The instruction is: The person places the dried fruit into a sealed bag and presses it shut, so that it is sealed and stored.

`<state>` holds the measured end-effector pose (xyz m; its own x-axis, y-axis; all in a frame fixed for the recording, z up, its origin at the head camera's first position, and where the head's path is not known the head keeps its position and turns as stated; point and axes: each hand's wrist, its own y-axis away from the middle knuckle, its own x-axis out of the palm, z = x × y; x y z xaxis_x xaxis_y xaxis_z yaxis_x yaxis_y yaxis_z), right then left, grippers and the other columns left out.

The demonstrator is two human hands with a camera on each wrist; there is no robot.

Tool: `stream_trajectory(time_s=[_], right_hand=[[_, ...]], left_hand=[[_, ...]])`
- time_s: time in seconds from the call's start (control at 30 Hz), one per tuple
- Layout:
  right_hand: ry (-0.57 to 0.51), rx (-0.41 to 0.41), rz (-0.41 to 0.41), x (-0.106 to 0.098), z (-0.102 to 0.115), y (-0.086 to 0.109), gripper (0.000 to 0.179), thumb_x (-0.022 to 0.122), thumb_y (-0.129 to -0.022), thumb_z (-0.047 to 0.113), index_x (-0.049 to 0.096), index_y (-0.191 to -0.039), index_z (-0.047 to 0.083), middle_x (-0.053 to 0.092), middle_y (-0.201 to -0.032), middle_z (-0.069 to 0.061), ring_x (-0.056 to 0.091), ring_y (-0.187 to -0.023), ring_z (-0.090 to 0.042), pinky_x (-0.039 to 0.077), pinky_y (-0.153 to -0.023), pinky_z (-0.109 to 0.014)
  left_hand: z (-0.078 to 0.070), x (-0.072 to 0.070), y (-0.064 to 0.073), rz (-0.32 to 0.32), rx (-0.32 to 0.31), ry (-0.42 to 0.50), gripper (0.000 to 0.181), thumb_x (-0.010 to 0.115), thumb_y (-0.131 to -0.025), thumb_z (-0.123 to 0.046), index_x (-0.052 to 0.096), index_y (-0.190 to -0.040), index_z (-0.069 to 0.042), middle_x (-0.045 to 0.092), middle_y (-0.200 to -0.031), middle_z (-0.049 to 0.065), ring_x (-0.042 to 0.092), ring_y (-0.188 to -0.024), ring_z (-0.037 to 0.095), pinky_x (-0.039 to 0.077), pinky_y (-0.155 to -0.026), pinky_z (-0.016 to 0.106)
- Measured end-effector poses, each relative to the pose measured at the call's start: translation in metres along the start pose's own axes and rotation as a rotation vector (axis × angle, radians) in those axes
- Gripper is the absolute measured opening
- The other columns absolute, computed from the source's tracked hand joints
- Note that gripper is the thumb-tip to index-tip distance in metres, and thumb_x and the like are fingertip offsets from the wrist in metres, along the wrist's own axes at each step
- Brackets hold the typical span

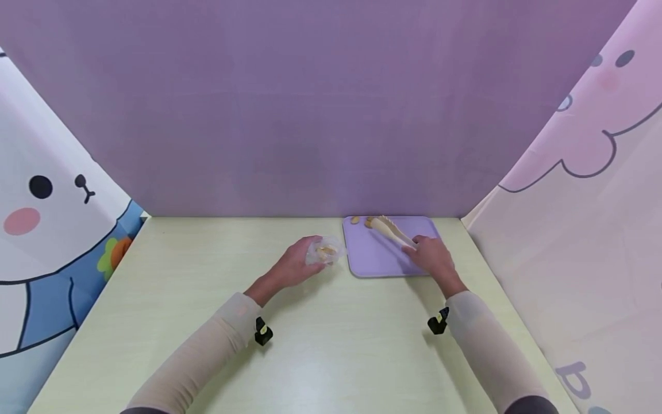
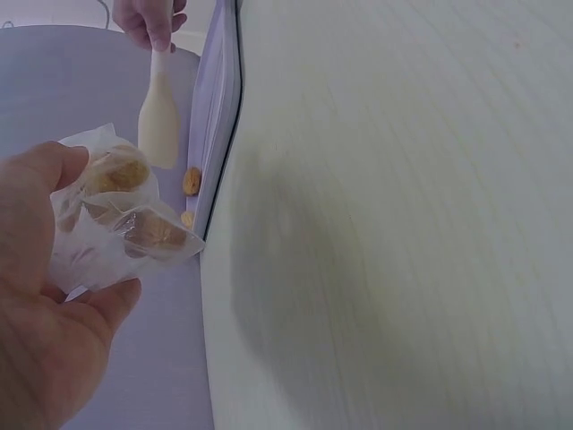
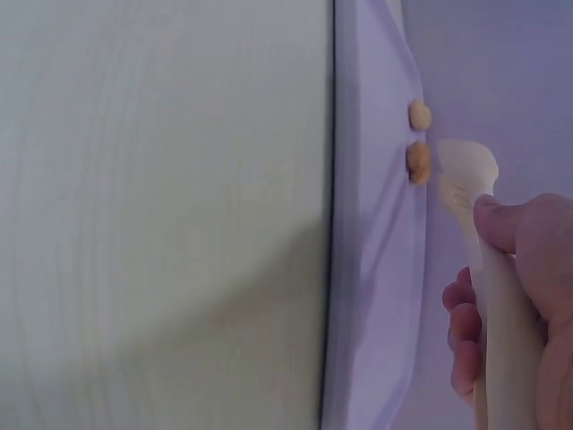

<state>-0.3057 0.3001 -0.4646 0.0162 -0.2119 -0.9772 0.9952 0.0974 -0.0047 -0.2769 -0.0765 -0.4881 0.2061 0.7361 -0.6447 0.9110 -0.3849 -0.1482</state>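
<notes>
My left hand holds a clear plastic bag between thumb and fingers, just left of a purple tray. Brown nut-like pieces show through the plastic. Over the tray, my right hand grips cream-coloured tongs by the handles. The tongs point toward the tray's far left part, their tips slightly apart. Close by the tips lies a brown walnut-like piece, and beside it a smaller, paler nut, both along the tray's far side.
The pale wooden table runs up to a purple backdrop just behind the tray. Printed cloth panels with cartoon figures flank the left and right sides.
</notes>
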Motion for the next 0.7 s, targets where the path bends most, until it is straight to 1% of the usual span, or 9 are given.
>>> stream_trajectory(time_s=[0.1, 0.2, 0.43, 0.53, 0.7], right_hand=[[0.015, -0.014, -0.001, 0.005, -0.002, -0.003, 0.053, 0.058, -0.100, 0.047, 0.066, -0.125, 0.002, 0.073, -0.095, -0.016, 0.062, -0.080, -0.029, 0.052, -0.069, -0.045], [0.028, -0.016, 0.002, 0.009, -0.002, -0.006, 0.053, 0.057, -0.100, 0.048, 0.066, -0.125, 0.003, 0.072, -0.094, -0.015, 0.061, -0.079, -0.028, 0.051, -0.067, -0.043], [-0.012, 0.055, 0.049, 0.016, 0.002, -0.014, 0.053, 0.057, -0.099, 0.050, 0.065, -0.127, 0.005, 0.070, -0.093, -0.016, 0.059, -0.076, -0.028, 0.044, -0.057, -0.036], [-0.017, 0.080, 0.053, 0.018, 0.003, -0.016, 0.052, 0.057, -0.099, 0.050, 0.065, -0.126, 0.007, 0.069, -0.093, -0.015, 0.059, -0.076, -0.028, 0.043, -0.056, -0.036], [-0.010, 0.085, 0.048, 0.019, 0.004, -0.017, 0.050, 0.058, -0.099, 0.049, 0.066, -0.124, 0.007, 0.068, -0.092, -0.016, 0.058, -0.075, -0.028, 0.043, -0.057, -0.037]], left_hand=[[0.000, 0.000, 0.001, -0.002, 0.004, -0.007, 0.069, 0.075, -0.090, -0.024, 0.044, -0.150, -0.007, 0.052, -0.149, 0.016, 0.053, -0.127, 0.030, 0.044, -0.107, 0.051], [0.000, 0.000, 0.001, -0.007, 0.005, -0.011, 0.069, 0.076, -0.090, -0.023, 0.044, -0.150, -0.007, 0.053, -0.149, 0.015, 0.053, -0.127, 0.030, 0.044, -0.107, 0.051], [0.001, 0.000, 0.001, 0.000, 0.006, -0.012, 0.069, 0.076, -0.090, -0.024, 0.045, -0.150, -0.008, 0.053, -0.148, 0.015, 0.054, -0.126, 0.029, 0.045, -0.106, 0.050], [0.001, -0.001, 0.001, -0.001, 0.010, -0.010, 0.069, 0.076, -0.090, -0.025, 0.045, -0.149, -0.008, 0.053, -0.148, 0.015, 0.054, -0.127, 0.030, 0.045, -0.107, 0.051], [0.003, -0.002, 0.001, -0.013, 0.020, -0.024, 0.068, 0.075, -0.090, -0.025, 0.045, -0.149, -0.007, 0.053, -0.148, 0.015, 0.053, -0.130, 0.030, 0.044, -0.108, 0.051]])
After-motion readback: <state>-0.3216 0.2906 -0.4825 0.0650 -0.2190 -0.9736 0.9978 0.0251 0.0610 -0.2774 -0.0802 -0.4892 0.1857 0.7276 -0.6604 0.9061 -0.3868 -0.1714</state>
